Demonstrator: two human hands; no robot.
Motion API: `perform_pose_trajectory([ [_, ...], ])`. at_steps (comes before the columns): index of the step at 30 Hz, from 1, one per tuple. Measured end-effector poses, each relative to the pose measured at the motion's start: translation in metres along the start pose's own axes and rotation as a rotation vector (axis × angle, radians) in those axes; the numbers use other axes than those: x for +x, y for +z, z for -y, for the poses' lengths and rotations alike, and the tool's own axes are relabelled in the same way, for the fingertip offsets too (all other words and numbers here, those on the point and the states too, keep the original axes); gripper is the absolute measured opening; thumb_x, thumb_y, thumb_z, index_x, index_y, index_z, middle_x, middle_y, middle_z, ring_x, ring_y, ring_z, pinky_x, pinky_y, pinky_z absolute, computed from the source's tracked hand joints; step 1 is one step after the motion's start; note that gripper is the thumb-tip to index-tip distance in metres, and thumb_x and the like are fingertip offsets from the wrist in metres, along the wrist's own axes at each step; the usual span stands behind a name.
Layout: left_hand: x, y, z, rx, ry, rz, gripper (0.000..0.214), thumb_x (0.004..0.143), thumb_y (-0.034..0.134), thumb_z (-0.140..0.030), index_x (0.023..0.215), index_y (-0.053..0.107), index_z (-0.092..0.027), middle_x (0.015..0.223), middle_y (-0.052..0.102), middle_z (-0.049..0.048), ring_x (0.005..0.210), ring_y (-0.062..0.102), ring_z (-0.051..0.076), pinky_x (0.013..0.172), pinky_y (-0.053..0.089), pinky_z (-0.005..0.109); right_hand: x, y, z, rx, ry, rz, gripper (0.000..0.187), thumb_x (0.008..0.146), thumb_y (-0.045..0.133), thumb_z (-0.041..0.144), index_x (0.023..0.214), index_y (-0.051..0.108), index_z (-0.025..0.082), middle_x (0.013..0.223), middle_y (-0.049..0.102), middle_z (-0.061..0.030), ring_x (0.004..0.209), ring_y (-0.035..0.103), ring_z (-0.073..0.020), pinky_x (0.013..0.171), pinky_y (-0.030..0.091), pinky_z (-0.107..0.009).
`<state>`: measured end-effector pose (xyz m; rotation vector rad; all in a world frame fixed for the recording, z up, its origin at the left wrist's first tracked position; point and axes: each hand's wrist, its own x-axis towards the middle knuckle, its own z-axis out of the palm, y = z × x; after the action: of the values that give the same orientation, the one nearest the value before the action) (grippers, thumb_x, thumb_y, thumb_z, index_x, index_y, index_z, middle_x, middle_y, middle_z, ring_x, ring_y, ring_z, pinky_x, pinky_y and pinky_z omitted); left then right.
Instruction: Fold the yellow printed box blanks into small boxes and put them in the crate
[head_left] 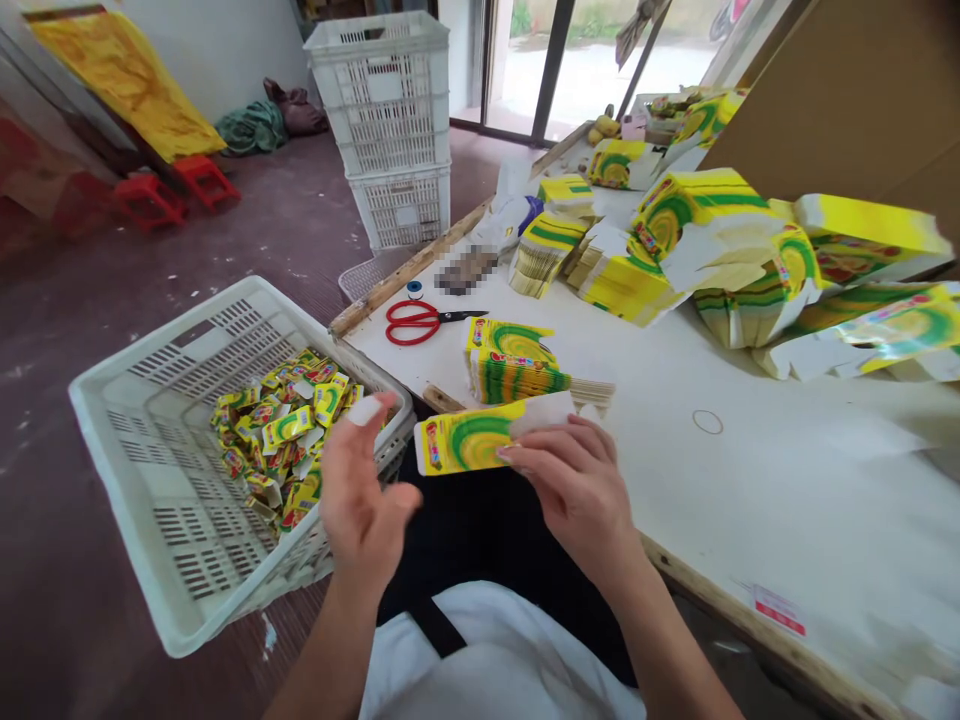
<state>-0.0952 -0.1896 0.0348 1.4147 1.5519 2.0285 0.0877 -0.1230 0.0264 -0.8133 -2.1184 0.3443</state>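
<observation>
yellow-and-green printed carton (469, 440), one: held above the near edge of the table (660, 460), toward its left corner, just before a stack of like cartons (517, 375). long axis roughly side to side, right end slightly raised; lettered end points left toward the crate (127, 430), white flap (551, 408) points right; one printed face up. flat or opened out: cannot tell.

right hand (577, 480): thumb and fingers clamped on the carton's flap end.

left hand (360, 490): bare of any item, thumb and fingers apart, before the crate's right rim.

step in hand, by judgement: one carton being handled singly. next move seems to call for a light left-hand pinch on the lettered end.

also: small boxes (289, 430), heaped in crate; red-handled scissors (412, 322), near table's left corner.
</observation>
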Motion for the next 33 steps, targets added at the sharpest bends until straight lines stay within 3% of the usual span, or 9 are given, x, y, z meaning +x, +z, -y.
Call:
perform_pose_trajectory([
  [3, 0.006, -0.001, -0.006, 0.339, -0.075, 0.449, 0.091, 0.059, 0.086, -0.041, 0.138, 0.043, -0.023, 0.137, 0.052, 0.0126, 0.131, 0.047, 0.034, 0.108, 0.039, 0.050, 0.000, 0.002, 0.009, 0.037, -0.115, 0.067, 0.031, 0.089, 0.051, 0.004, 0.092, 0.067, 0.030, 0.088, 0.074, 0.0043, 0.096, 0.063, -0.0167, 0.114, 0.026, -0.042],
  [6, 0.003, 0.009, 0.003, 0.477, -0.297, 0.763, 0.076, 0.062, 0.084, -0.029, 0.129, 0.048, -0.022, 0.126, 0.061, 0.0108, 0.116, 0.059, 0.031, 0.097, 0.048, 0.047, -0.006, 0.007, 0.011, 0.067, -0.039, -0.043, 0.031, 0.087, 0.055, 0.008, 0.105, 0.064, 0.032, 0.110, 0.069, 0.0000, 0.117, 0.055, -0.0211, 0.116, 0.024, -0.048],
  [9, -0.007, 0.020, 0.012, 0.482, -0.375, 0.811, 0.058, 0.066, 0.078, -0.021, 0.118, 0.052, -0.020, 0.115, 0.065, 0.0081, 0.106, 0.063, 0.027, 0.093, 0.051, 0.043, -0.014, 0.015, 0.005, 0.221, 0.299, -0.222, 0.055, 0.082, 0.066, 0.021, 0.133, 0.046, 0.027, 0.137, 0.052, -0.0112, 0.131, 0.044, -0.0285, 0.109, 0.035, -0.053],
  [13, -0.020, 0.025, 0.012, 0.459, -0.307, 0.766, 0.070, 0.065, 0.079, -0.024, 0.125, 0.043, -0.021, 0.118, 0.064, 0.0095, 0.108, 0.063, 0.027, 0.092, 0.052, 0.042, -0.015, 0.028, 0.003, 0.818, 0.835, -0.236, 0.073, 0.076, 0.071, 0.037, 0.138, 0.034, 0.022, 0.133, 0.057, -0.0154, 0.117, 0.059, -0.0276, 0.098, 0.049, -0.048],
  [17, -0.027, 0.028, 0.009, 0.469, -0.171, 0.741, 0.084, 0.066, 0.079, -0.029, 0.134, 0.031, -0.021, 0.126, 0.060, 0.0126, 0.110, 0.063, 0.028, 0.090, 0.054, 0.041, -0.009, 0.035, 0.020, 1.051, 1.050, -0.434, 0.086, 0.065, 0.078, 0.040, 0.136, 0.033, 0.023, 0.126, 0.061, -0.0120, 0.106, 0.064, -0.0238, 0.093, 0.052, -0.042],
  [22, -0.034, 0.033, 0.011, 0.458, -0.077, 0.730, 0.080, 0.074, 0.072, -0.032, 0.137, 0.022, -0.023, 0.124, 0.058, 0.0125, 0.105, 0.065, 0.026, 0.084, 0.055, 0.039, -0.013, 0.037, 0.025, 1.019, 1.018, -0.447, 0.078, 0.069, 0.075, 0.040, 0.137, 0.041, 0.023, 0.126, 0.061, -0.0114, 0.104, 0.064, -0.0237, 0.089, 0.053, -0.041],
  [26, -0.035, 0.032, 0.010, 0.451, -0.077, 0.731, 0.063, 0.075, 0.067, -0.026, 0.127, 0.031, -0.023, 0.117, 0.059, 0.0099, 0.101, 0.065, 0.025, 0.081, 0.055, 0.037, -0.020, 0.036, 0.009, 0.887, 0.888, -0.106, 0.039, 0.074, 0.070, 0.039, 0.107, 0.068, 0.018, 0.105, 0.072, -0.0093, 0.098, 0.067, -0.0259, 0.090, 0.054, -0.041],
  [28, -0.032, 0.031, 0.009, 0.464, -0.108, 0.767, 0.056, 0.074, 0.066, -0.022, 0.121, 0.035, -0.023, 0.112, 0.061, 0.0084, 0.100, 0.065, 0.026, 0.081, 0.054, 0.038, -0.023, 0.034, 0.004, 0.779, 0.768, 0.028, 0.034, 0.079, 0.065, 0.036, 0.108, 0.070, 0.019, 0.106, 0.073, -0.0086, 0.100, 0.068, -0.0261, 0.091, 0.054, -0.040],
  [33, -0.028, 0.031, 0.012, 0.461, -0.181, 0.855, 0.054, 0.072, 0.059, -0.016, 0.122, 0.039, -0.024, 0.116, 0.059, 0.0093, 0.098, 0.066, 0.026, 0.079, 0.055, 0.038, -0.032, 0.031, 0.012, 0.518, 0.350, 0.157, 0.066, 0.087, 0.058, 0.028, 0.149, 0.035, 0.021, 0.147, 0.048, -0.0125, 0.134, 0.048, -0.0272, 0.107, 0.045, -0.044],
])
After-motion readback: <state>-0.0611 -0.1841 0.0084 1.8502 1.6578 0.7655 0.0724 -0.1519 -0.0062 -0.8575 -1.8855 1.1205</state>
